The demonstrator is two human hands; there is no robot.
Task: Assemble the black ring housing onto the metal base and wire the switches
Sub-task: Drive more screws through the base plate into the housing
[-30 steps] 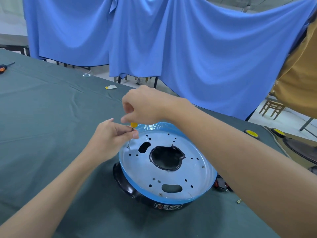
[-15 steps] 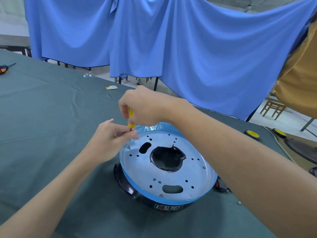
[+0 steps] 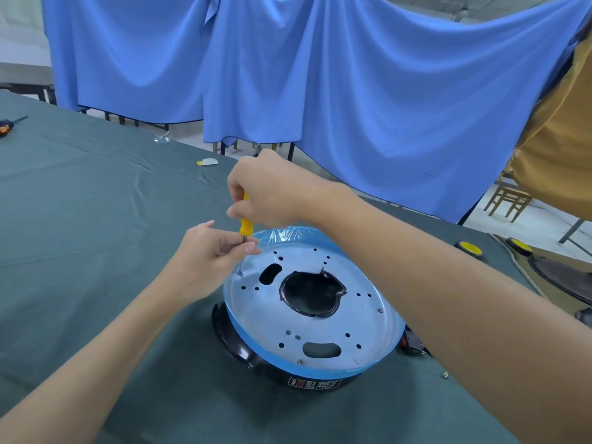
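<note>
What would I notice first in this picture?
A shiny round metal base, rimmed in blue film, sits on the black ring housing in the middle of the green-covered table. At its far-left edge the right hand grips a yellow screwdriver, and the left hand pinches its shaft. A big blue cloth hangs behind.

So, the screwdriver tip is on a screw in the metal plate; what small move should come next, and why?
Probably turn the yellow screwdriver with the right hand to drive the screw in. The tip stands on that screw near the rim of the metal base, and the left hand pinches the shaft, steadying it.
</note>
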